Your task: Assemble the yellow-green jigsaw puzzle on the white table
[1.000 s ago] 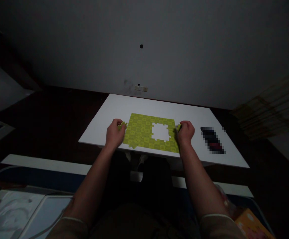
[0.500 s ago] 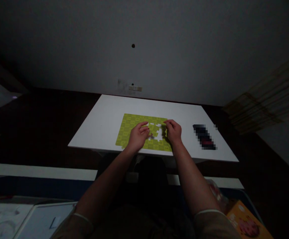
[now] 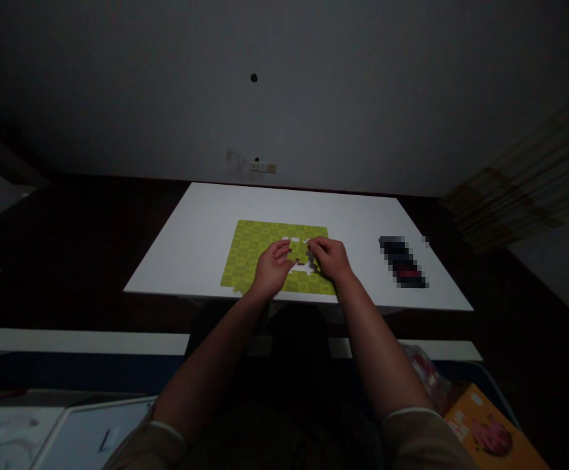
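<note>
Drawn closer since prior frame: left hand [image 3: 275, 266] and right hand [image 3: 328, 256], just apart across gap [image 3: 295, 241] in puzzle [image 3: 250, 251]; hold on anything unclear.

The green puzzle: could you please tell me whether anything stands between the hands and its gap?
Nothing visible does: the left hand and right hand lie directly over the gap in the puzzle, partly covering it.

jigsaw puzzle [image 3: 250, 251] on table [image 3: 181, 251] | obscured item [image 3: 402, 262] to its right | wall [image 3: 284, 98] behind
</note>
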The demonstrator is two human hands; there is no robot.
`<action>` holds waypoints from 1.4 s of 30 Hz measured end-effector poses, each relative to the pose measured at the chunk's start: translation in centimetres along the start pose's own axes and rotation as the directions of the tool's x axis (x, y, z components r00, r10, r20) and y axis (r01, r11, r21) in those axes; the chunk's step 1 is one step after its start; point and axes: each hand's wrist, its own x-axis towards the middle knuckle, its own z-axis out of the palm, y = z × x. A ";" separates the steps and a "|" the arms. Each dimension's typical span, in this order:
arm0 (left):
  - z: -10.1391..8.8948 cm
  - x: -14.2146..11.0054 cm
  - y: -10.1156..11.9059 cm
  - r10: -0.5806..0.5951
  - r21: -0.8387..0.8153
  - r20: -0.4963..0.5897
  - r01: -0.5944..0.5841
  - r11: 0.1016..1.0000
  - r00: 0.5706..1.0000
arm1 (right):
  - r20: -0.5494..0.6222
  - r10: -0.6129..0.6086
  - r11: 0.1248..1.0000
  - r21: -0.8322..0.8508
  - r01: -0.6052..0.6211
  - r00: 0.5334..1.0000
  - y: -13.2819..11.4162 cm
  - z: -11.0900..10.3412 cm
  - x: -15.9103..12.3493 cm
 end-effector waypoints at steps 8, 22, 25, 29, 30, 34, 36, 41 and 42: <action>-0.2 -2.5 1.6 0.278 0.292 0.038 -0.277 0.915 0.960 | -0.152 0.032 0.999 -0.023 -0.036 0.988 0.0 0.1 0.5; -7.6 -4.1 5.9 -0.062 0.941 0.338 -0.336 0.045 0.939 | -0.439 0.215 0.975 0.041 -0.220 0.872 0.8 -0.2 1.2; -7.8 -3.4 5.7 -0.047 0.946 0.323 -0.323 0.010 0.945 | -0.424 0.188 0.980 0.025 -0.196 0.886 0.9 -0.2 0.9; -8.4 -2.8 5.2 -0.003 0.942 0.335 -0.335 0.004 0.942 | -0.373 0.144 0.989 0.011 -0.151 0.916 0.8 -0.2 0.7; -8.5 -2.7 5.1 0.006 0.942 0.337 -0.337 0.005 0.942 | -0.359 0.136 0.990 0.006 -0.143 0.924 0.8 -0.2 0.6; -8.6 -2.8 5.0 0.015 0.941 0.339 -0.339 0.015 0.941 | -0.248 0.108 0.991 -0.051 -0.125 0.963 0.9 -0.1 0.6; -8.5 -2.9 5.1 0.012 0.941 0.337 -0.337 0.023 0.942 | -0.171 0.108 0.988 -0.090 -0.125 0.979 1.1 0.0 0.6; -8.3 -3.0 5.4 0.005 0.942 0.334 -0.334 0.036 0.942 | -0.141 0.136 0.983 -0.100 -0.151 0.981 1.4 0.0 0.4; -8.3 -3.0 5.4 0.004 0.942 0.334 -0.334 0.036 0.942 | -0.155 0.146 0.983 -0.085 -0.160 0.977 1.4 0.1 0.4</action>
